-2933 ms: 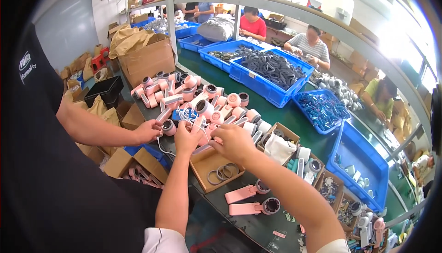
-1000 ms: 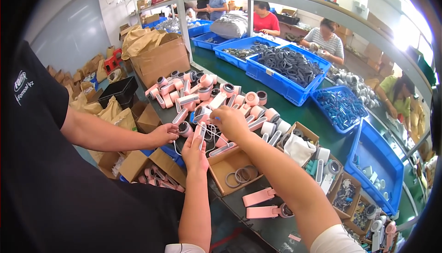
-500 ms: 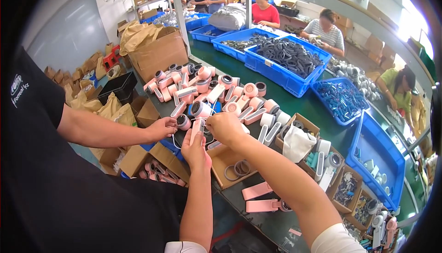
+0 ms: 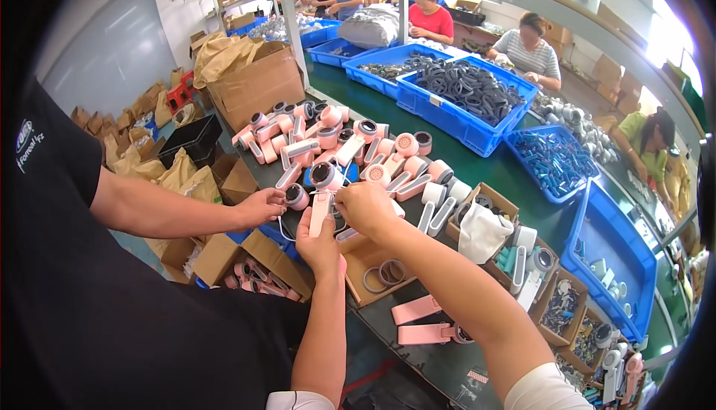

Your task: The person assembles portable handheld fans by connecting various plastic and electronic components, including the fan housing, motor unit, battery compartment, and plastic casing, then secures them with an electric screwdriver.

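Snags could follow any tug on the thin white cable [image 4: 281, 226] near my left hand [image 4: 318, 244], closed around a flat pink plastic handle [image 4: 321, 212]. My right hand [image 4: 365, 207] curls, its grip hidden.

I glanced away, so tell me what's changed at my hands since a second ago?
The pink piece in your left hand has turned from its grey-panelled side to a plain pink face. Your right hand has come lower, beside it. The left hand's hold and the two pink devices lying side by side stayed.
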Available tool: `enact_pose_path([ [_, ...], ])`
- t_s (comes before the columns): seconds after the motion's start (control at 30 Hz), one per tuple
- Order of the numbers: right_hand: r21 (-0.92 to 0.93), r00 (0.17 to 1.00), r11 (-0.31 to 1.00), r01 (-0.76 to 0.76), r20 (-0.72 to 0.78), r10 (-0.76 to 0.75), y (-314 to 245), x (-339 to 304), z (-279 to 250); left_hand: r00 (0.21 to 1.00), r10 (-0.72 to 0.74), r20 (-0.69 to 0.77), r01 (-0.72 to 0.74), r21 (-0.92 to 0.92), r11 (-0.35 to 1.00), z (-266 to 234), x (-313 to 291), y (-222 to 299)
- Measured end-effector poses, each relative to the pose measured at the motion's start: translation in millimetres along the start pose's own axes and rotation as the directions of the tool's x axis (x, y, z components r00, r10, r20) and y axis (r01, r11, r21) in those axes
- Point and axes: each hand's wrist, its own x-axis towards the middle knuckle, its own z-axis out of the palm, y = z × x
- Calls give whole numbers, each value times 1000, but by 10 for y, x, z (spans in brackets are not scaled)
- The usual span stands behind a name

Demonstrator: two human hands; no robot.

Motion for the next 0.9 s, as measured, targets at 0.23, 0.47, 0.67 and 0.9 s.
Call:
enact_pose_path([
  [0.23, 93, 998, 996, -16, -65, 22, 44, -46, 61, 996, 88, 17, -89, 55, 995, 108, -87, 58],
  [0.47, 224, 989, 973, -51, -121, 80, 91, -118, 44, 996, 86, 9, -86, 176, 981, 158, -146, 120],
  [0.67, 201, 985, 975, -92, -122, 118, 96, -133, 68, 994, 106, 13, -107, 152, 983, 188, -134, 118],
  [0.9, 186, 988, 973, -139, -45, 150, 4, -154, -24, 995, 101, -4, -99, 162, 982, 161, -146, 146],
])
